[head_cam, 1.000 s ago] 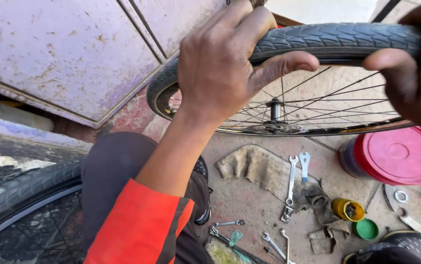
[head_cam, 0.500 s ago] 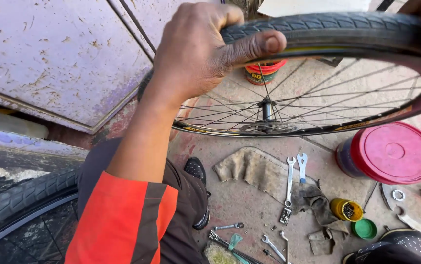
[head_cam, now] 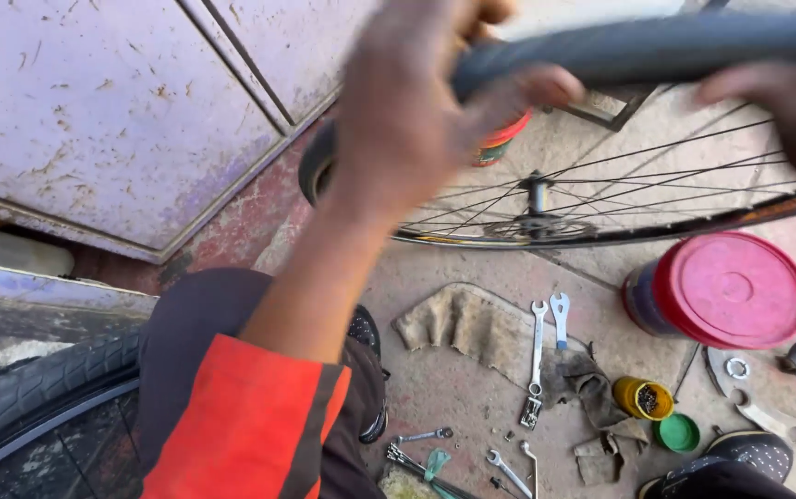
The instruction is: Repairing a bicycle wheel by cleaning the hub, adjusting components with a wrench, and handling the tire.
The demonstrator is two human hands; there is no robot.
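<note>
wheel first: a spoked bicycle wheel with a black rubber tyre (head_cam: 657,46) hangs across the top of my view, tilted, its hub (head_cam: 535,199) just above the concrete floor (head_cam: 453,397). my left hand (head_cam: 407,120) sits over the tyre's near arc, fingers wrapped across the tread and the thumb pressed along its side, so it is closed on the tyre, though blurred. my right hand (head_cam: 786,120) shows only partly at the right edge, touching the tyre from below; i cannot tell how firmly it grips.

i judge the wheel light but awkward: the rim is stiff, the rubber gives a little and offers grip, and the thin spokes (head_cam: 675,176) would bend if squeezed. the tyre and rim are the places to hold, one hand on each side.

on the floor below lie a dirty beige rag (head_cam: 458,323), two flat silver spanners (head_cam: 546,323), a round tin with a red lid (head_cam: 726,291), a small yellow pot (head_cam: 643,397) beside a green cap (head_cam: 677,432), and more small tools (head_cam: 500,457). a second black tyre (head_cam: 28,393) shows at the lower left, near a scuffed pale metal door (head_cam: 111,111).
</note>
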